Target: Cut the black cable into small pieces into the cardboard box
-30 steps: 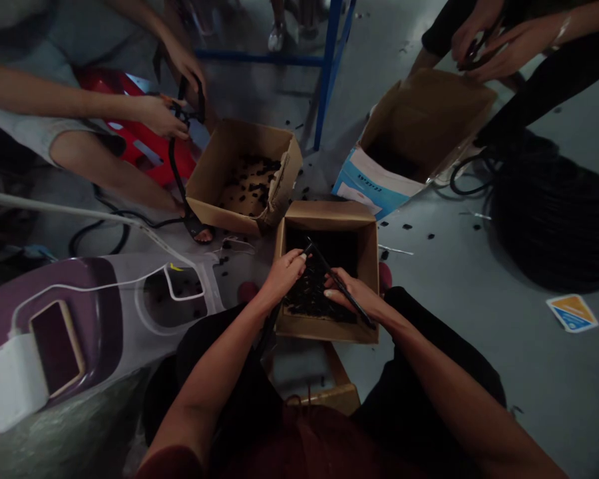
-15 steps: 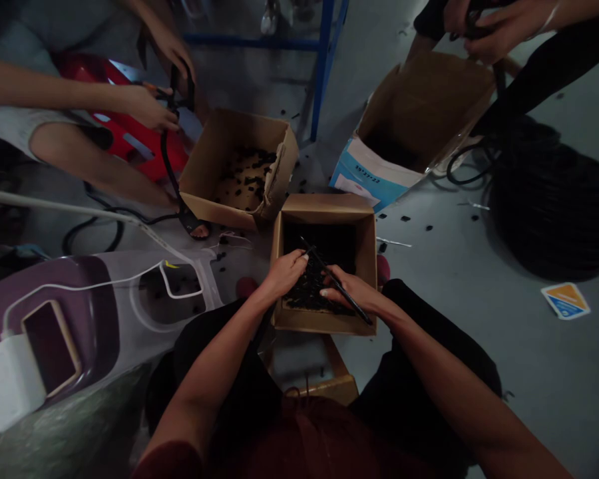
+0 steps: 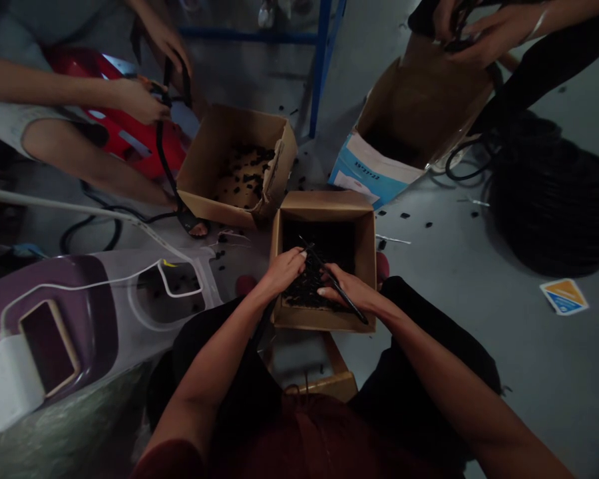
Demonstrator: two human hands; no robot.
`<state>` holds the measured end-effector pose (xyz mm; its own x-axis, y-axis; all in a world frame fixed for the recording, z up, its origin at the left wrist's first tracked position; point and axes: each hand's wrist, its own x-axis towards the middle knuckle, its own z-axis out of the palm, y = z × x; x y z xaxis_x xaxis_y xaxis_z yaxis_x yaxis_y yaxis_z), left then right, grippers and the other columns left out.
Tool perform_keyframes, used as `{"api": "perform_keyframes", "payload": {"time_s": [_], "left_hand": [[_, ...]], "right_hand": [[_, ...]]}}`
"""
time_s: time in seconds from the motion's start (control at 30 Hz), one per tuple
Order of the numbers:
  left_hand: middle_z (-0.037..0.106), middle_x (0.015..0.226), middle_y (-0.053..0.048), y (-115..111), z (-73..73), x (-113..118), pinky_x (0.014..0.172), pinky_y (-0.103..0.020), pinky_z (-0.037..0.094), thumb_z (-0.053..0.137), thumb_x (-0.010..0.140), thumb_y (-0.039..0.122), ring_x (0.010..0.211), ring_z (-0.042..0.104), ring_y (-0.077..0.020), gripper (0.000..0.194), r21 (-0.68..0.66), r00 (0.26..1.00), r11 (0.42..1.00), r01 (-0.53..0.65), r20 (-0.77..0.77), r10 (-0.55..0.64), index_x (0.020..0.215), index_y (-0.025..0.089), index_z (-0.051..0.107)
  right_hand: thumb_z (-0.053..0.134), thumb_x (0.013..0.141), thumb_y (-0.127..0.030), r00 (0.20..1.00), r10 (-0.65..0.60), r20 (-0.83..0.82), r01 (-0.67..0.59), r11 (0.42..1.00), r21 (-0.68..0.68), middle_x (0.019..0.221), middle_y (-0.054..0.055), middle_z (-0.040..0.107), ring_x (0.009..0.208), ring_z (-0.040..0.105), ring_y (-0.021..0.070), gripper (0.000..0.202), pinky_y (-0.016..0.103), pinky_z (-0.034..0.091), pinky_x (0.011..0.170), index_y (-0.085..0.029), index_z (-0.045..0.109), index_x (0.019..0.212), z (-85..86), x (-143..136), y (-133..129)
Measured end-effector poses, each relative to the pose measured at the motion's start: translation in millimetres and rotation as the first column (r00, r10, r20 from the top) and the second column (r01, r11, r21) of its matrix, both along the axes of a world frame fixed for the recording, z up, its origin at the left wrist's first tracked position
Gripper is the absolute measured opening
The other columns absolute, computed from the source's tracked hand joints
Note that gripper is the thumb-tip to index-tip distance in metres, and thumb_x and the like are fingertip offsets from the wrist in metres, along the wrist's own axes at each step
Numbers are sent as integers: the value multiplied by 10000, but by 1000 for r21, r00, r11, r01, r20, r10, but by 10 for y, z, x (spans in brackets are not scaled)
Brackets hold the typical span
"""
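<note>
A cardboard box [image 3: 324, 204] stands between my knees, with many small black pieces [image 3: 304, 287] inside. Over it, my right hand [image 3: 343, 286] is closed around a long, thin black tool [image 3: 348, 299] that slants from upper left to lower right; its exact kind is too dark to tell. My left hand [image 3: 285, 269] is pinched at the box's left side, close to the tool's far end. Something small and dark is at its fingertips, mostly hidden. A black strand [image 3: 260, 326] shows under my left forearm; I cannot tell whether it reaches those fingers.
Another cardboard box [image 3: 209, 209] with black bits stands ahead left, a blue-white box [image 3: 379, 174] ahead right. Two other people's hands [image 3: 142, 100] work with black cord there. A black coil [image 3: 554, 199] lies right. A phone [image 3: 50, 349] rests on a purple-grey surface [image 3: 97, 313] at left.
My hands and the black tool hold nearly the same pose over the box. The left co-worker's hands have shifted slightly left; the right co-worker's hands have moved a little down and left.
</note>
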<state>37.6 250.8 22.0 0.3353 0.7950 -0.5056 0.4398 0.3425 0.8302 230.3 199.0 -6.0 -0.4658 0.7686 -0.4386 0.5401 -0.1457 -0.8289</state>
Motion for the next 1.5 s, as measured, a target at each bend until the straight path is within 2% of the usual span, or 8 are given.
{"api": "perform_keyframes", "payload": {"time_s": [0.33, 0.53, 0.7, 0.83, 0.97, 1.13, 1.27, 1.5], "left_hand": [[463, 579, 20, -20, -7, 43, 565, -220, 302, 353, 856, 274, 563, 419, -98, 248, 132, 990, 986, 98, -112, -83, 657, 171, 458], [481, 604, 19, -19, -44, 55, 577, -230, 312, 334, 860, 275, 579, 438, -105, 225, 123, 981, 982, 143, -150, -124, 736, 169, 489], [463, 591, 22, -34, -72, 78, 574, -227, 310, 308, 870, 286, 575, 431, -99, 271, 120, 978, 981, 152, -162, -132, 664, 170, 440], [453, 583, 23, -50, -101, 95, 556, -220, 308, 306, 873, 294, 564, 425, -95, 275, 111, 984, 986, 128, -143, -111, 661, 171, 430], [482, 597, 24, -39, -115, 88, 558, -217, 317, 328, 869, 319, 567, 437, -97, 254, 99, 980, 985, 140, -155, -124, 723, 167, 470], [539, 657, 10, -20, -106, 71, 589, -220, 336, 356, 853, 318, 616, 477, -108, 251, 93, 958, 976, 195, -230, -169, 781, 153, 529], [585, 738, -11, -13, -81, 78, 636, -231, 368, 390, 830, 294, 696, 517, -134, 248, 86, 939, 971, 224, -287, -191, 909, 141, 568], [594, 749, -19, -19, -37, 94, 642, -233, 385, 383, 830, 291, 691, 529, -132, 265, 76, 946, 971, 225, -255, -199, 924, 130, 571]], "right_hand": [[499, 813, -480, 1000, -15, 3, 15, 1000, 18, 1055, 109, 565, 901, 567, 216, 487, 344, 436, 784, -162, 400, 1169, -24, -48, -19], [506, 811, -457, 999, -32, 10, 32, 999, 7, 1050, 111, 562, 893, 566, 202, 496, 318, 428, 777, -140, 397, 1177, -31, -67, -24], [470, 838, -407, 997, -39, 70, 39, 999, 13, 1065, 98, 576, 900, 567, 191, 392, 293, 409, 777, -164, 429, 1142, -25, -68, -7], [462, 805, -264, 984, -62, 166, 60, 998, 15, 935, 63, 594, 793, 557, 166, 281, 258, 392, 706, -171, 452, 1070, -23, -97, -2], [434, 733, -146, 977, -94, 193, 88, 995, 42, 818, 22, 562, 686, 511, 135, 275, 229, 361, 645, -177, 456, 1005, -14, -125, -8], [427, 717, -138, 979, -83, 184, 80, 996, 27, 786, 12, 539, 661, 482, 127, 278, 221, 343, 628, -176, 452, 991, 22, -127, -10], [416, 709, -137, 977, -75, 197, 68, 997, 44, 782, 18, 535, 645, 474, 128, 275, 225, 337, 620, -176, 451, 979, -26, -104, -17], [407, 724, -153, 979, -52, 199, 39, 997, 67, 806, 29, 547, 653, 475, 131, 227, 225, 328, 618, -187, 429, 948, -39, -62, -21]]}}
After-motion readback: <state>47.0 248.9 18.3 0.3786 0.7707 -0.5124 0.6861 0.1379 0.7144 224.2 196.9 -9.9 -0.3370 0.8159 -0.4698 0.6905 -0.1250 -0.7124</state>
